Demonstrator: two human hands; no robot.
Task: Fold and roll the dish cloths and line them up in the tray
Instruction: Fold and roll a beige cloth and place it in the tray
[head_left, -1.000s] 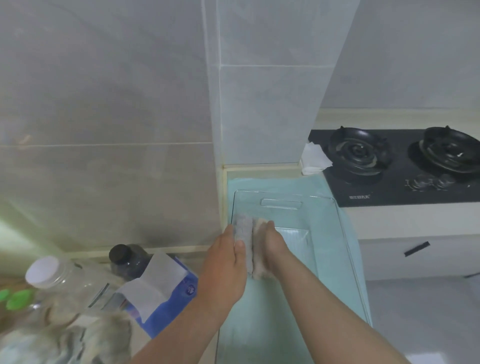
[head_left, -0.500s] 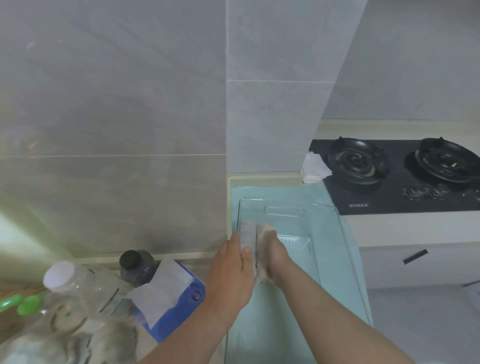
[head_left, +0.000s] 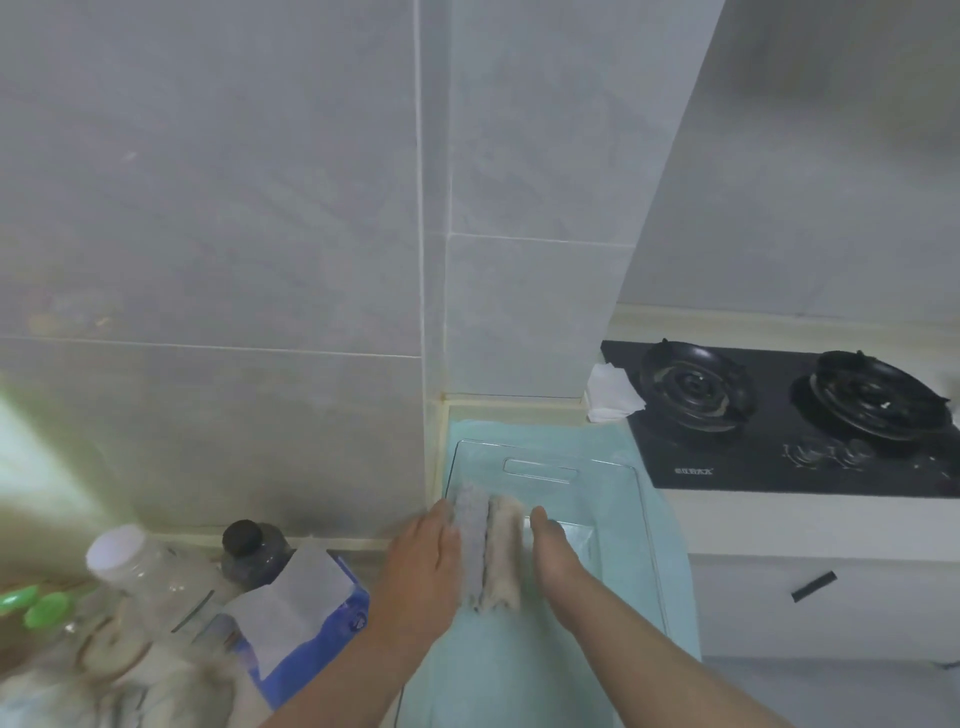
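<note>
**Two rolls bracketed by flat hands**

Left hand (head_left: 423, 566) flat, fingers straight against grey roll (head_left: 471, 545). Right hand (head_left: 553, 551) flat beside beige roll (head_left: 503, 551); can't tell if touching. Rolls touch, between the palms. Tray (head_left: 613, 488) floor free beyond right hand.

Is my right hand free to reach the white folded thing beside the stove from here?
Probably yes. The right hand rests flat against the beige roll, holding nothing. The white folded piece lies uncovered beyond the tray, by the corner of the stove, with only the tray's low wall between them.
</note>
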